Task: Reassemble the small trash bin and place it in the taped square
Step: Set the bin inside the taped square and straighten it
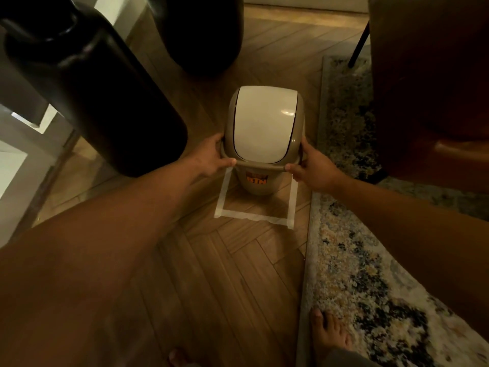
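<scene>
Small bin held by both hands over a taped square on a wood floor.

Assembled, swing lid seated on top, orange label facing the wearer. Left hand closed on the rim's left side, right hand closed on its right side, thumbs on the near edge, both arms reaching forward and down, equally near. Upright, long axis vertical, base inside the tape's far half; cannot tell whether touching the floor or just above it. Square's near strip visible toward the wearer, so probably a small pull back to centre, then release. Rug just right of the tape, dark vase to the left.
</scene>
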`<state>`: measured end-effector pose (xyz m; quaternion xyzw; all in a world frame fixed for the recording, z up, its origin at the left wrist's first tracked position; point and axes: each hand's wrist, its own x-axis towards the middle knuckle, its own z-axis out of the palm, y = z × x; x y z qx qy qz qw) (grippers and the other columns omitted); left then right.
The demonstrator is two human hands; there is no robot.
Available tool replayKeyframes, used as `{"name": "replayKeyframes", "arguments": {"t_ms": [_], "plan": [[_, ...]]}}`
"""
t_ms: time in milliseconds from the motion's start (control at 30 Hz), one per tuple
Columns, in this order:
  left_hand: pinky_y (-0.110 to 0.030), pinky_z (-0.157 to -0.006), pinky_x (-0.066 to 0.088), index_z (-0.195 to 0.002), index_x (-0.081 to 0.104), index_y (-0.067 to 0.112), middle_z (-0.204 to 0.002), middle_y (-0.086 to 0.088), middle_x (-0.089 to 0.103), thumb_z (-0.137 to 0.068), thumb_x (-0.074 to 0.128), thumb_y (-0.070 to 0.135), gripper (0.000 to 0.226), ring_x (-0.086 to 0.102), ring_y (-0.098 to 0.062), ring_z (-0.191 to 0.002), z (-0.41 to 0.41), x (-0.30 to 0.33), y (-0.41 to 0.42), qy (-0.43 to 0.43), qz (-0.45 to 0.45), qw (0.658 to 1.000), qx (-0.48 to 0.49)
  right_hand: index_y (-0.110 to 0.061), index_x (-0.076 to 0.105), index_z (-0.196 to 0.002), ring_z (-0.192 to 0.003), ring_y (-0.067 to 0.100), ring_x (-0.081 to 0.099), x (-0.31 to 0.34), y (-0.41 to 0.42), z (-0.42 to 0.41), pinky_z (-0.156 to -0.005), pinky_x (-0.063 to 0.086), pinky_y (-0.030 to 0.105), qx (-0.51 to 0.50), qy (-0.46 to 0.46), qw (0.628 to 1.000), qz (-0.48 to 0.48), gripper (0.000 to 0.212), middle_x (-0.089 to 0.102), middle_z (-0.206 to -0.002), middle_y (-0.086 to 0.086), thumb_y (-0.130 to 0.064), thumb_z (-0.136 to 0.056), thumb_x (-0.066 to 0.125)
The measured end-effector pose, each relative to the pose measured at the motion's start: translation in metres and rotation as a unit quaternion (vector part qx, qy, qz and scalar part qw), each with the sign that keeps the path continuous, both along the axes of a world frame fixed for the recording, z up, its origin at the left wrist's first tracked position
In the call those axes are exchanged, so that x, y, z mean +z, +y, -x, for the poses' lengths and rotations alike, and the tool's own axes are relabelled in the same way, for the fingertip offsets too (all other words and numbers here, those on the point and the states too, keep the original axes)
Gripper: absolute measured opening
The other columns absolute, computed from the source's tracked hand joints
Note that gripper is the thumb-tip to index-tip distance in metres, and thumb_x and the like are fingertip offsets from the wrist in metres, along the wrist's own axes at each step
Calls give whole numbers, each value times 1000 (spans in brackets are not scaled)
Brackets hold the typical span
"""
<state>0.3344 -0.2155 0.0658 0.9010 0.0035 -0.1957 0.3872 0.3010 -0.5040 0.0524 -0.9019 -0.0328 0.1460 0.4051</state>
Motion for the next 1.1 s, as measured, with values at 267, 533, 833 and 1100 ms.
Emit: {"name": "replayKeyframes", "arguments": {"t_ms": [267,533,833,1100], "plan": [[-46,-109,45,-151,37,30,-149,-1,50,-80,83,31,84,51,-24,-134,9,-13,0,-65,-19,997,28,-29,31,-157,-89,-1,63,-7,-7,7,-74,49,20,-88,-4,996,-15,82,65,-105,-14,-37,-88,76],[-38,-101,50,-145,47,26,-131,2,64,-81,82,28,73,63,-18,-116,15,-18,-2,-65,3,997,31,-30,44,-151,-77,13,71,-5,-9,7,-67,56,26,-66,-4,997,-48,68,73,-85,4,-25,-91,75],[-36,-107,46,-148,45,20,-138,-3,61,-84,79,21,72,60,-20,-124,15,-15,-4,-50,17,999,13,-26,40,-154,-70,13,67,-2,-8,15,-58,50,15,-89,4,995,-36,70,74,-89,15,-21,-92,73],[-45,-108,45,-152,39,26,-146,-8,46,-83,79,40,81,51,-27,-131,16,-19,-1,-98,-68,993,11,-29,31,-155,-131,19,56,5,0,12,-109,48,43,-70,-37,996,-50,89,53,-149,-1,-23,-83,82]]}}
